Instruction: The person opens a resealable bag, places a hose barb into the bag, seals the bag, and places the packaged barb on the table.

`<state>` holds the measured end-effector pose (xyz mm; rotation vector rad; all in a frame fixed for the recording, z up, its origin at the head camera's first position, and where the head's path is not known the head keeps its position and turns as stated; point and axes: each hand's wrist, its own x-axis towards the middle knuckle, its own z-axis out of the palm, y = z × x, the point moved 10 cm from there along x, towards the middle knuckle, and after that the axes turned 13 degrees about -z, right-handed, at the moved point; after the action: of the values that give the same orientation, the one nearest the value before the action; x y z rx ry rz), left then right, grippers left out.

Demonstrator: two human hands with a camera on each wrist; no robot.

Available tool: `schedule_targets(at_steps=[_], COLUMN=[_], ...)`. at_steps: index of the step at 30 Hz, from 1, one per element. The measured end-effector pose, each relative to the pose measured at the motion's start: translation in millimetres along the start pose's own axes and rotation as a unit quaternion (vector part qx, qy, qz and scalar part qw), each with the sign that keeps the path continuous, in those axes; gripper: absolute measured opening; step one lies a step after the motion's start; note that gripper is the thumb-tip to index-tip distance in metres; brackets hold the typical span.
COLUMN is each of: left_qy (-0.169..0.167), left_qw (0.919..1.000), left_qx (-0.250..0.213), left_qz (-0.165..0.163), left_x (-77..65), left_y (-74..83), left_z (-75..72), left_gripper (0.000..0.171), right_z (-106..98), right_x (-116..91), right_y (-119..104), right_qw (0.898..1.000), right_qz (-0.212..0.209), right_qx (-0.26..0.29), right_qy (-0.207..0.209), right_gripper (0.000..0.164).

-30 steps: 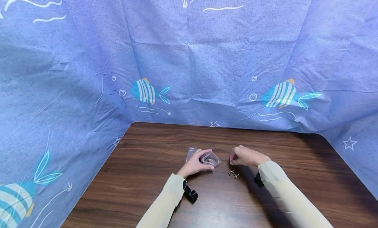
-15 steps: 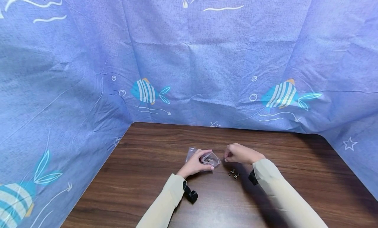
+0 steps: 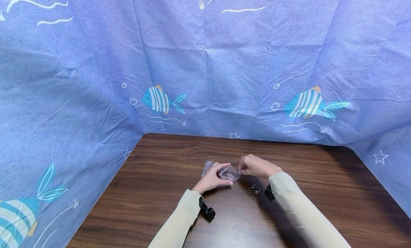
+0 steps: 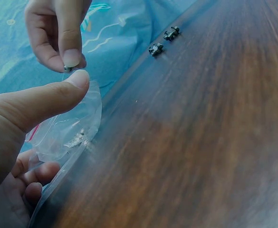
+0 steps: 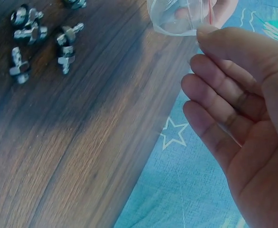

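Observation:
A clear zip bag (image 3: pixel 229 174) lies on the table, its mouth spread wide by my left hand (image 3: pixel 212 177), which holds it between thumb and fingers. Some small metal fittings (image 4: pixel 79 138) show through the plastic in the left wrist view. My right hand (image 3: pixel 258 166) is just right of the bag's mouth, thumb and index finger pinching one small metal fitting (image 4: pixel 67 69); the fingertips mostly cover it. Several loose metal hose fittings (image 5: pixel 32 33) with hex nuts and barbed ends lie on the wood in front of the right hand.
The dark wood-grain table (image 3: pixel 160 162) ends at a blue fish-print curtain (image 3: pixel 224 80), which hangs behind it and along both sides. A black strap (image 3: pixel 208 211) sits on the left wrist over a pale sleeve (image 3: pixel 179 219).
My right hand has moved left from above the loose fittings to the bag's mouth, carrying a fitting. The left hand and bag have stayed in place.

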<state>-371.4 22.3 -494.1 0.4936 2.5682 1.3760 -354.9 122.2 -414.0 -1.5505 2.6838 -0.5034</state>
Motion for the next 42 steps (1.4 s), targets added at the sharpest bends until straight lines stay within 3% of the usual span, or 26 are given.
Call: schedule_targets(at_steps=[22, 42], left_qy=[0.001, -0.004], left_qw=[1.0, 0.9999], left_qx=[0.009, 0.0], left_qz=[-0.003, -0.01], left_x=[-1.3, -0.7], left_y=[1.5, 1.6], left_z=[-1.2, -0.9], left_gripper=[0.072, 0.072], right_z=[3.3, 2.7], right_x=[12.9, 16.2], right_y=[-4.7, -9.6], right_qw=[1.0, 0.999], right_qz=[0.0, -0.028], right_qx=[-0.008, -0.014], right_qy=[0.005, 0.013], right_gripper=[0.006, 0.005])
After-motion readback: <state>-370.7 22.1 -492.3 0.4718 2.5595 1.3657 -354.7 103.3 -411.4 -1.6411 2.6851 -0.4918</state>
